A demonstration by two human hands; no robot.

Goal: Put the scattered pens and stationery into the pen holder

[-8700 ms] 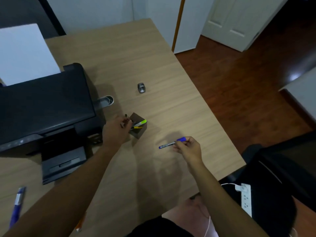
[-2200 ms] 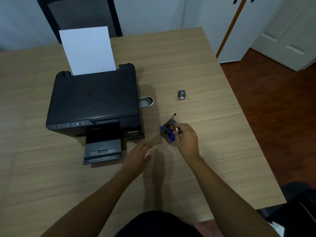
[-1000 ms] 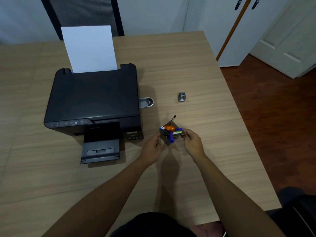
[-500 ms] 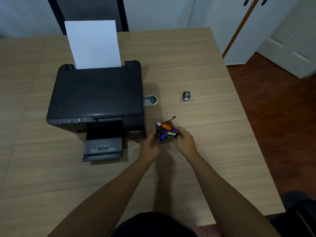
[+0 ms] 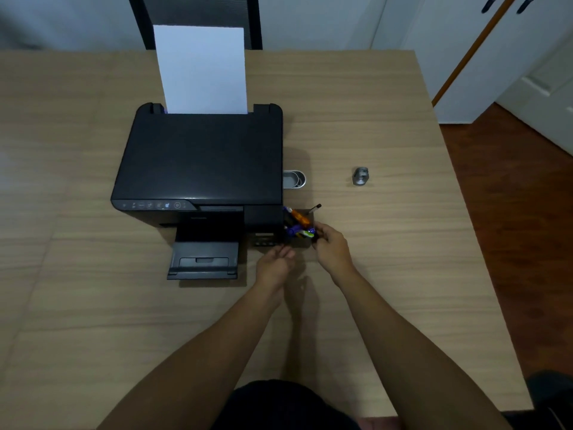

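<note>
A small dark square pen holder (image 5: 300,240) stands on the wooden table (image 5: 387,274), pressed against the printer's front right corner. Several pens stick out of it: an orange one (image 5: 300,217), a purple one (image 5: 291,229), a green-and-white one (image 5: 305,233) and a thin black one (image 5: 314,208). My right hand (image 5: 330,248) grips the holder's right side with its fingers closed on it. My left hand (image 5: 274,265) hovers just below the holder with fingers apart, holding nothing.
A black printer (image 5: 201,172) with a white sheet (image 5: 201,69) upright in its feeder fills the table's middle. A small metal tin (image 5: 294,179) sits at its right side. A grey sharpener-like object (image 5: 360,176) lies further right. A chair back (image 5: 195,13) stands behind the table.
The holder has slid left until it touches the printer's corner. My left hand has let go of it and drawn back toward me. My right hand stays on the holder.
</note>
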